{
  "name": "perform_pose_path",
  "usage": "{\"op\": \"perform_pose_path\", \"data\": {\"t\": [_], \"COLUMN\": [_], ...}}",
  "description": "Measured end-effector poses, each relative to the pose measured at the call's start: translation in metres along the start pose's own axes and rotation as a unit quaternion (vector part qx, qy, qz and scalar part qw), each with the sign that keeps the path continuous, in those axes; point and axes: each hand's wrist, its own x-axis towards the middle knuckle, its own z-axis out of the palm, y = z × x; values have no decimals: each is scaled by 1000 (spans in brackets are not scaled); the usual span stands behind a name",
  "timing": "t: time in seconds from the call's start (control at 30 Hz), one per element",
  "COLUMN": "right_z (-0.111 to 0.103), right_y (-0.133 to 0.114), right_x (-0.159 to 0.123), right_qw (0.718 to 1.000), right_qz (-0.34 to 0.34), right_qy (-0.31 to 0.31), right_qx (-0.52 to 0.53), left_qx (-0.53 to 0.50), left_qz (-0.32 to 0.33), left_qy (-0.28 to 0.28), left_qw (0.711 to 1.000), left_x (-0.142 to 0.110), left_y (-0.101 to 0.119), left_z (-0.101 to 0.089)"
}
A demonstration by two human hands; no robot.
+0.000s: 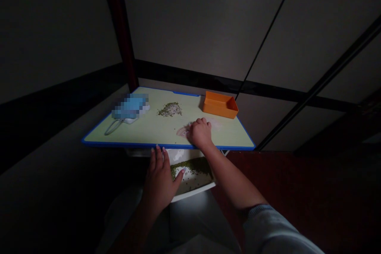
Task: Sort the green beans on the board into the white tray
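Observation:
My right hand (200,133) rests on a pale green cutting board with a blue edge (149,133), its fingers curled over thin pale pinkish slices, possibly onion (182,131). A small heap of chopped green and white bits (169,109) lies further back on the board. My left hand (157,180) sits below the board's front edge with its fingers apart and its fingertips near that edge. It hangs over a white tray (193,194) holding chopped green bits (190,168). The board partly hides the tray.
A shallow orange tray (220,105) stands at the board's back right. A pixelated blue item with a thin loop (130,107) lies at the back left. Dark wall panels and a dark red post (119,20) rise behind. A dark reddish surface (268,170) lies to the right.

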Motion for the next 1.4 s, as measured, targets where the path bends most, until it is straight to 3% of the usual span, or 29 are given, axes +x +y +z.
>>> {"op": "perform_pose_path", "data": {"t": [0.37, 0.63, 1.0, 1.4], "right_z": [2, 11, 3, -4], "right_y": [-14, -21, -22, -8], "right_x": [31, 36, 27, 10], "right_qw": [998, 998, 986, 978], "right_qz": [36, -33, -146, -188], "right_qy": [4, -5, -31, -73], "right_qx": [-42, -57, -70, -52], "left_qx": [-26, -35, -3, 2], "left_qz": [-44, -58, -48, -37], "left_qy": [25, 25, 7, 19], "left_qw": [998, 997, 999, 999], "left_x": [-7, -8, -7, -5], "left_y": [-14, -10, -6, 0], "left_z": [2, -3, -5, -3]}}
